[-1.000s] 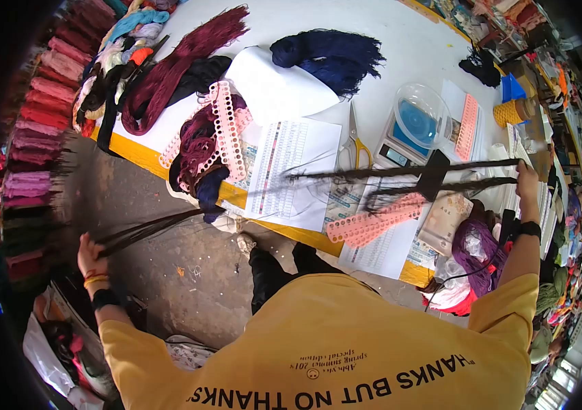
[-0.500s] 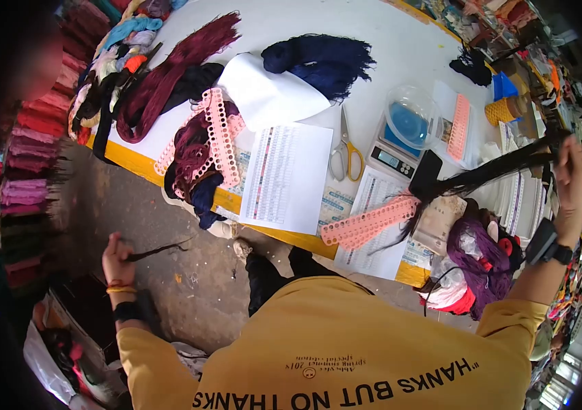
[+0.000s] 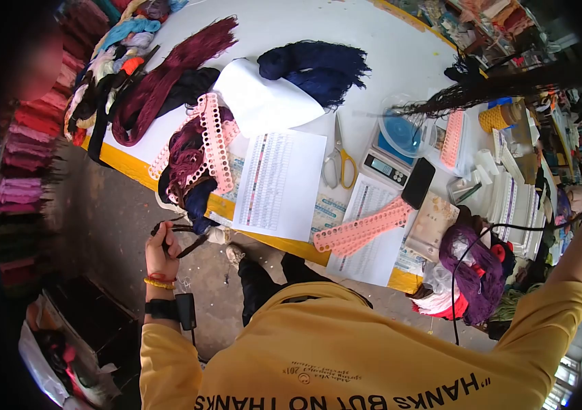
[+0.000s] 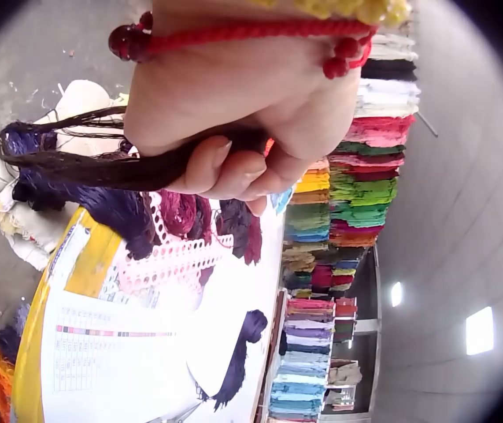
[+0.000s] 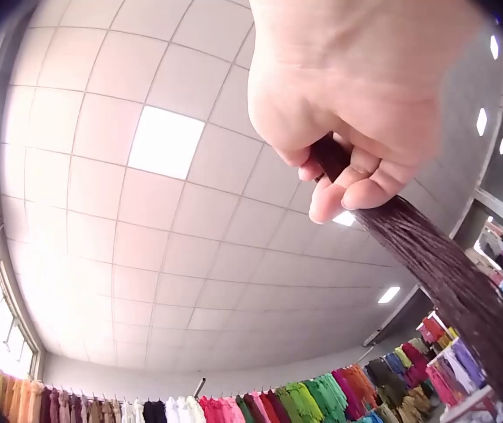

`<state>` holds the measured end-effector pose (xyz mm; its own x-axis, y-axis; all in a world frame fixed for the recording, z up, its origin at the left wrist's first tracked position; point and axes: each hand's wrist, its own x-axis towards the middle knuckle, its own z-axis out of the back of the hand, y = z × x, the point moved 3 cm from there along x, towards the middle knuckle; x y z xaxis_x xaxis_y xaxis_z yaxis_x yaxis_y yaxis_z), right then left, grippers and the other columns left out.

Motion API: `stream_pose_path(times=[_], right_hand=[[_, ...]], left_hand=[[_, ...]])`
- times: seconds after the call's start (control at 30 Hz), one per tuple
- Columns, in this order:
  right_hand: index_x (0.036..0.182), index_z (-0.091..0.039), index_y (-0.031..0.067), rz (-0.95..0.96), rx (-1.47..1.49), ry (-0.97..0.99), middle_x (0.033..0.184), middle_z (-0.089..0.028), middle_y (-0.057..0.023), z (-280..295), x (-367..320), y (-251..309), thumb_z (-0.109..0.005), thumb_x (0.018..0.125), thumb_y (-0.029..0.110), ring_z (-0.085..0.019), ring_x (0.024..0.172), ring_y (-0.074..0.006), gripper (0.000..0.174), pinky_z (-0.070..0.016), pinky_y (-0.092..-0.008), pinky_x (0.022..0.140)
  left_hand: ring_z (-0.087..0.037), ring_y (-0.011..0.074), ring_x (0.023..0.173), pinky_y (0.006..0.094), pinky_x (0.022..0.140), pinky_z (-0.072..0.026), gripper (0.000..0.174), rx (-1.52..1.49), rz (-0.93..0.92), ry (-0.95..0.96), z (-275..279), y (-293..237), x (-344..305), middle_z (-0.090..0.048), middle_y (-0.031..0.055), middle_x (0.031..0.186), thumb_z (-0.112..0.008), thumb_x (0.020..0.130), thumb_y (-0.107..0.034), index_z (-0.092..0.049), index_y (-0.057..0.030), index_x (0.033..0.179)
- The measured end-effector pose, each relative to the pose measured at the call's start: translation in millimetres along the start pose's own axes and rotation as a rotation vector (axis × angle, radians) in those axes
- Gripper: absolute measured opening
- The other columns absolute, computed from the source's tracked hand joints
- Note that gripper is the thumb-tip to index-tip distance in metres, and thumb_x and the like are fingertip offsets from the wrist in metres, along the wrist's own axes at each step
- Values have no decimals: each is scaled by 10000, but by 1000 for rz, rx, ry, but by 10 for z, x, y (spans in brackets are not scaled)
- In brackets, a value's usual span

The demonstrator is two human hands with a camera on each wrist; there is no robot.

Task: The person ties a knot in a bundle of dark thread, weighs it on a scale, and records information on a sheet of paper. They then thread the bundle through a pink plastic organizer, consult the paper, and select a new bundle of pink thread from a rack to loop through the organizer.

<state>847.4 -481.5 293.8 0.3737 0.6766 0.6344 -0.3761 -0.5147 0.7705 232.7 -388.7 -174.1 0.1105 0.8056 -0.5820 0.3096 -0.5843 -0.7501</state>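
My left hand (image 3: 161,249) grips a thin dark strand of yarn (image 3: 185,244) beside the table's near left edge. In the left wrist view the fingers curl round this dark brown yarn (image 4: 84,167), whose loops hang off to one side. Raised at the far right, my right hand (image 5: 348,97) holds a thicker dark brown hank of yarn (image 5: 445,264) in curled fingers. The head view loses that hand in its dark border, but the loose end of the hank (image 3: 462,96) trails over the back right of the table, overlapping the plastic bowl (image 3: 400,133).
Printed sheets (image 3: 281,184), scissors (image 3: 340,167), a scale (image 3: 386,164), a phone (image 3: 419,183) and pink punched cards (image 3: 366,225) lie on the table. Maroon yarn (image 3: 168,82) and navy yarn (image 3: 318,68) lie farther back. A black cable (image 3: 458,287) hangs at the right.
The right hand has swung up and outward with its hank, past the view's right edge. My left hand has moved right, toward the body, still holding its thin strand. The stretched yarn between them has parted.
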Motion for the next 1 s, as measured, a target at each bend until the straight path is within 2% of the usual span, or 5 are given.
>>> stream_pose_path(times=[0.47, 0.5, 0.63, 0.73, 1.0], right_hand=[[922, -538, 75, -233, -145, -434, 697, -518, 32, 276, 182, -1155, -464, 926, 197, -438, 535, -25, 143, -368, -156, 523], [902, -554, 63, -304, -324, 27, 685, -512, 36, 634, 282, -1416, -468, 922, 181, -469, 560, -44, 147, -402, -168, 551], [915, -609, 64, -451, -897, 114, 634, -576, -48, 33, -745, -2320, -577, 815, 370, -564, 542, -147, 324, -429, -276, 562], [895, -581, 80, -2, -1474, 591, 926, -534, -120, 10, -1799, -3540, -552, 807, 276, -576, 820, -314, 217, -477, -411, 691], [956, -574, 106, -329, -1379, 554, 906, -538, -90, -566, -3318, -3497, -666, 711, 217, -587, 820, -277, 284, -492, -383, 666]], left_hand=[[-320, 69, 428, 216, 414, -259, 254, -16, 13, 111, -448, 117, -192, -371, -32, 541, -450, 929, -249, -540, -24, 1005], [-328, 72, 432, 217, 419, -267, 252, -8, 3, 145, -493, 109, -204, -382, -29, 546, -450, 930, -245, -544, -22, 999], [-365, 87, 452, 222, 444, -301, 232, 69, -45, 212, -632, 165, -191, -433, -15, 574, -455, 929, -224, -560, -18, 953], [-394, 99, 468, 227, 464, -322, 216, 89, -30, 197, -739, 199, -172, -471, -1, 601, -467, 923, -210, -567, -19, 909], [-318, 68, 429, 211, 429, -261, 279, -144, 118, 303, -971, 180, -176, -364, -26, 532, -430, 938, -268, -557, -22, 902]])
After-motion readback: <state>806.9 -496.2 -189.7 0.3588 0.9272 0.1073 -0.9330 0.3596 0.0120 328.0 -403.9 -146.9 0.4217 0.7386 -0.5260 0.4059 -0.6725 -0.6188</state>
